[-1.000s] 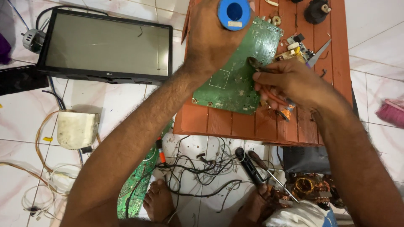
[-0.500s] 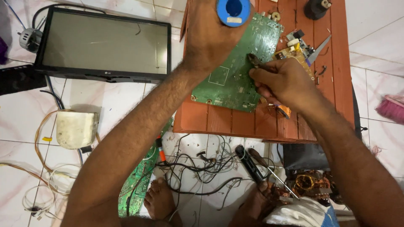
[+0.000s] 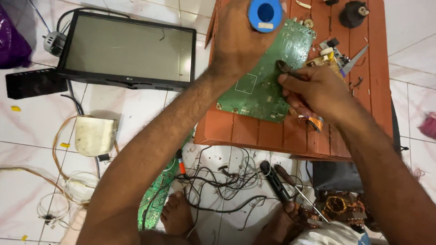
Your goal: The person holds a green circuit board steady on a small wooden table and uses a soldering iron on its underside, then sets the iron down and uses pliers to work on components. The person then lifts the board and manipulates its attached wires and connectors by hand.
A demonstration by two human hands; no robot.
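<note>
Two hands are working over a green circuit board [image 3: 259, 90] that's lying on the red slatted table [image 3: 254, 131]. Left hand [image 3: 240, 41] is pressing down on the board's top edge, fingers hidden so I can't tell its grip. Right hand [image 3: 313, 90] is closed around a dark tool [image 3: 287, 69], poking its tip at the board; looks like probing or soldering, and it's needing a steady aim next.

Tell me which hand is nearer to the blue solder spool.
Left. The left hand lies at the blue solder spool, its fingers right beside it at the board's top. The right hand sits lower, holding a tool against the green circuit board.
</note>
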